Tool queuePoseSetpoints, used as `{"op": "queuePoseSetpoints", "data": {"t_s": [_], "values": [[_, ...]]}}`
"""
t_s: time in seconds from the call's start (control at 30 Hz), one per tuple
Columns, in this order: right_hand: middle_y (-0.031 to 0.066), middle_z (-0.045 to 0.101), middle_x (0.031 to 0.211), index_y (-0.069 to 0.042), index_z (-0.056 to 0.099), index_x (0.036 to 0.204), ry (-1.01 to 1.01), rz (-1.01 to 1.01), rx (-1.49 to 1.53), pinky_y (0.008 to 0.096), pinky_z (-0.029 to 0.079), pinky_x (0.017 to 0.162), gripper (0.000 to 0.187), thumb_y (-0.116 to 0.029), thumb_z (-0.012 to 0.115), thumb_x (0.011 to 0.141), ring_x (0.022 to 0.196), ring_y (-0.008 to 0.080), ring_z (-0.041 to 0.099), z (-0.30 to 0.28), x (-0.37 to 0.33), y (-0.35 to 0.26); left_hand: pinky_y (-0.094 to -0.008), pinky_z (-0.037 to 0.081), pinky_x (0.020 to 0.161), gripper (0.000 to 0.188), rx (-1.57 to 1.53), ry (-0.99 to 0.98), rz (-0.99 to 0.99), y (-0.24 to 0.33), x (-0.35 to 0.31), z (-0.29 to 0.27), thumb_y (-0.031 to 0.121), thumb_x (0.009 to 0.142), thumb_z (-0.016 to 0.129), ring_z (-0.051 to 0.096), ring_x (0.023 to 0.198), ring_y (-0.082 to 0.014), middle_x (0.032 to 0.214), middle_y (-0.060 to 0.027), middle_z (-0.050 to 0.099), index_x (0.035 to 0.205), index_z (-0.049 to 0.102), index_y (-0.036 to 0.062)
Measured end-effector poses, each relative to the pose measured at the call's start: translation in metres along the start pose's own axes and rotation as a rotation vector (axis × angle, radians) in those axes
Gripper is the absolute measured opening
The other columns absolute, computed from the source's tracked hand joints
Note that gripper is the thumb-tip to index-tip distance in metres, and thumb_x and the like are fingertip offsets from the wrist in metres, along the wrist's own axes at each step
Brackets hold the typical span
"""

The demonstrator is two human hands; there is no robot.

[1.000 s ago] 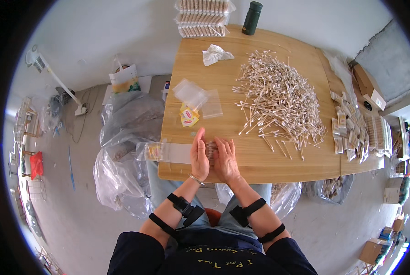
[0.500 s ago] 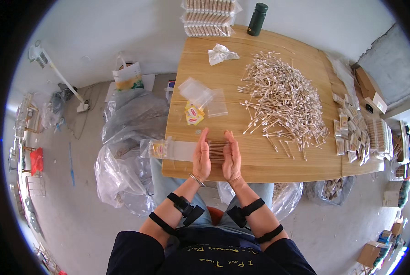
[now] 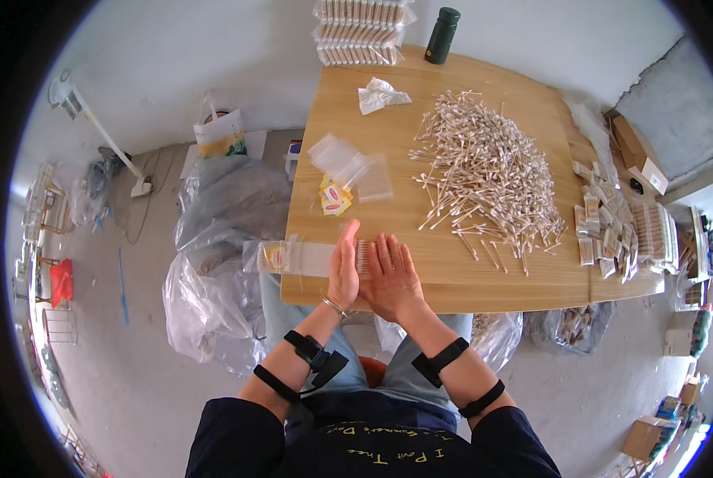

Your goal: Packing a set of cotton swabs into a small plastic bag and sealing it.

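At the table's near edge, a row of cotton swabs [image 3: 363, 256] lies between my hands, partly covered. My left hand [image 3: 344, 267] stands on edge along the row's left side, fingers straight. My right hand [image 3: 394, 276] lies flat over the swabs, palm down, fingers stretched out. A whitish strip [image 3: 312, 260] runs left from my left hand. At its far left end is a clear bag [image 3: 273, 257] with a yellow label and swabs. Farther off lie empty clear bags [image 3: 342, 159] and yellow label cards [image 3: 335, 196].
A big loose heap of swabs [image 3: 492, 171] covers the right middle of the wooden table [image 3: 348, 119]. Filled packs [image 3: 607, 219] are gathered at the right end. Crumpled tissue [image 3: 382, 95], a dark green bottle [image 3: 443, 36] and stacked packs [image 3: 360, 33] stand toward the back.
My right hand has turned from standing on edge to lying palm down, and moved left over the swabs. The left hand stays nearly in place; the gap between the hands has narrowed.
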State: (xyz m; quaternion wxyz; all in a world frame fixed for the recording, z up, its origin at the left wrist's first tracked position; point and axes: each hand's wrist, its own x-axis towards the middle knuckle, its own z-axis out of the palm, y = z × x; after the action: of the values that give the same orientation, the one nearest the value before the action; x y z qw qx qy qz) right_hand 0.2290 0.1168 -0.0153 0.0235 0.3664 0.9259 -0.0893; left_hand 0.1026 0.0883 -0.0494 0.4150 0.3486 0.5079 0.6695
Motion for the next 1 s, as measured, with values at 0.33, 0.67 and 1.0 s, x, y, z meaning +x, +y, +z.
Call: {"op": "queuePoseSetpoints", "data": {"t_s": [0.33, 0.67, 1.0], "values": [[0.0164, 0.029, 0.152, 0.002, 0.029, 0.145, 0.609, 0.126, 1.471, 0.0338, 0.015, 0.116, 0.053, -0.007, 0.041, 0.095, 0.143, 0.0249, 0.022, 0.018, -0.003, 0.046, -0.0447, 0.018, 0.117, 0.065, 1.207, -0.271, 0.296, 0.024, -0.003, 0.003, 0.027, 0.090, 0.057, 0.023, 0.142, -0.0360, 0.149, -0.0202, 0.032, 0.143, 0.032, -0.0019], [0.0173, 0.037, 0.147, 0.003, 0.033, 0.143, 0.636, 0.144, 1.527, 0.0339, 0.021, 0.114, 0.047, -0.020, 0.038, 0.101, 0.138, 0.0254, 0.030, 0.029, 0.019, 0.033, -0.0406, 0.024, 0.115, 0.067, 0.991, -0.245, 0.270, 0.015, -0.002, 0.006, 0.038, 0.093, 0.055, 0.033, 0.137, -0.0356, 0.145, -0.0208, 0.038, 0.141, 0.034, -0.0028], [0.0187, 0.039, 0.145, 0.004, 0.038, 0.140, 0.579, 0.165, 1.469, 0.0350, 0.021, 0.114, 0.050, -0.030, 0.036, 0.103, 0.139, 0.0267, 0.031, 0.026, 0.024, 0.012, -0.0345, 0.024, 0.113, 0.071, -0.076, 0.033, 0.019, -0.007, 0.004, 0.002, 0.050, 0.101, 0.032, 0.033, 0.137, -0.0256, 0.149, -0.0183, 0.033, 0.145, 0.026, -0.0058]]}}
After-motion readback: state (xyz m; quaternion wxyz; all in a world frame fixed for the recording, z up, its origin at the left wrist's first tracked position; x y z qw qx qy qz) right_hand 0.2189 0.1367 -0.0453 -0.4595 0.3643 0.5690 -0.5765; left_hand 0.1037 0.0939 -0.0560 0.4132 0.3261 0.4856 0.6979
